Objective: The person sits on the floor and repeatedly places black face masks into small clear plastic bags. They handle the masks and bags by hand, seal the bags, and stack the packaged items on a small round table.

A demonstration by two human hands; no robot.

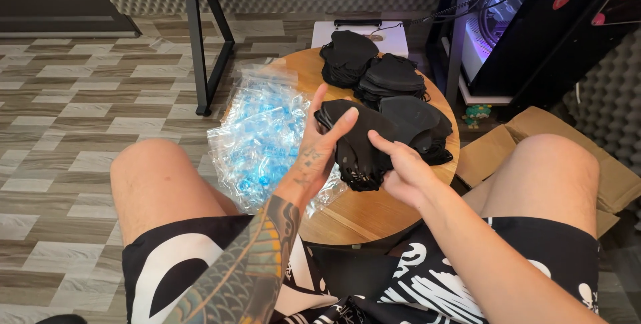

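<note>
Lap: patterned black-and-white shorts [200,264] and two bare knees, closest to the camera, at the near edge of the round wooden tabletop [360,214].
Left hand: the left hand [314,157], on a tattooed forearm, is raised over the tabletop with fingers spread and the thumb pressed against a black face mask [364,138].
Right hand: the right hand [404,170] pinches the same mask's lower edge between thumb and fingertips.
Mask position: held just above a stack of black masks [414,127] at the middle of the tabletop.
Far stacks: two more stacks of black masks [370,64] lie at the tabletop's far edge, touching each other.
Bags: a heap of clear plastic bags [260,134] with blue print lies over the tabletop's left side.
Floor: a cardboard box [614,177] beside the right knee.
</note>
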